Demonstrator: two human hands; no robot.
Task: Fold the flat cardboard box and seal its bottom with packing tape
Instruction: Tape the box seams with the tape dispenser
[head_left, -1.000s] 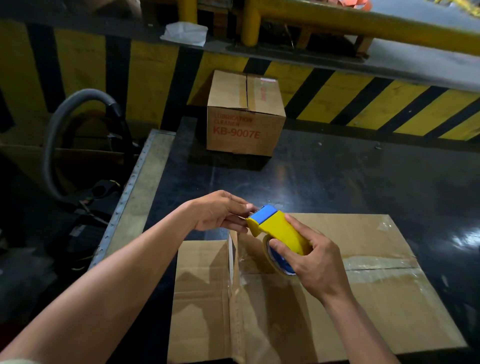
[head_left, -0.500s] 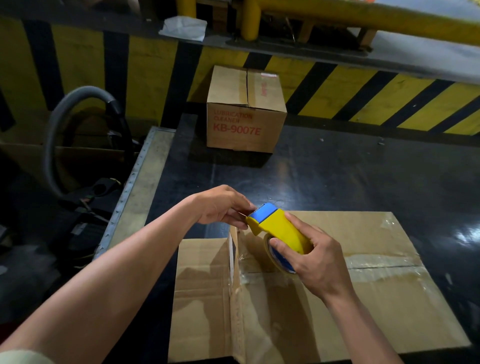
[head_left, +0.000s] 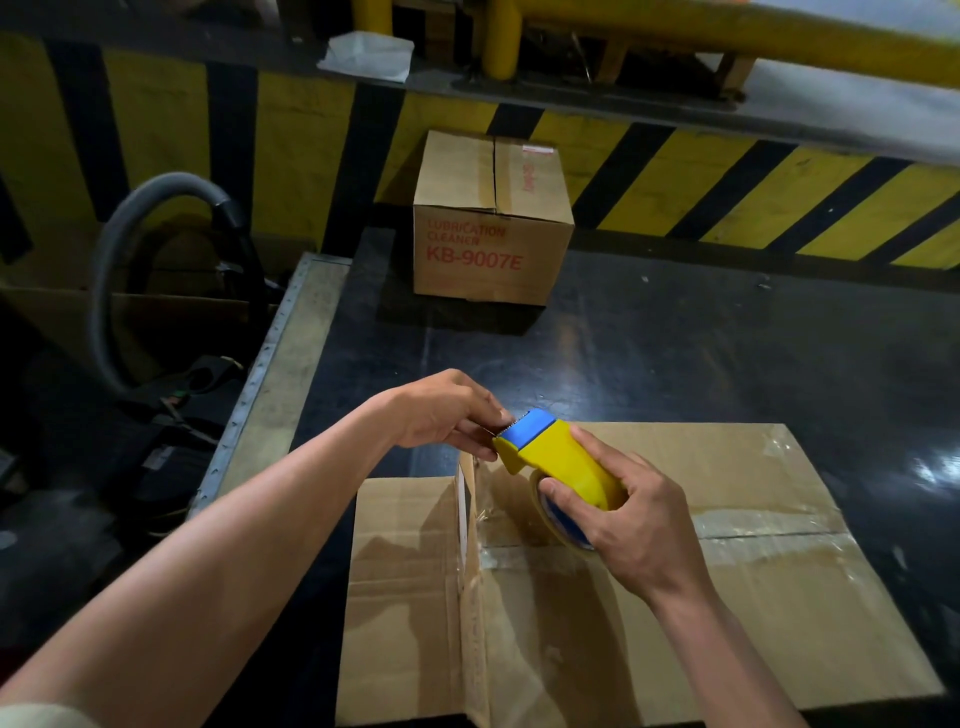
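left hand picks at the tape end

the left hand (head_left: 447, 415) has edged closer, fingers pinched at the blue toothed edge of the yellow plastic tape dispenser (head_left: 558, 460), which the right hand (head_left: 631, 525) grips firmly. taping looks about to start. the flat brown cardboard box (head_left: 753, 618) lies just below the dispenser, creased, with old clear tape along its seam.

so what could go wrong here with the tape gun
The left hand pinches at the serrated blade end of the tape dispenser, so its fingertips could get nicked. The right hand holds the dispenser in the air above the flat cardboard box, so loose tape may fold onto itself or grab the old tape strip.
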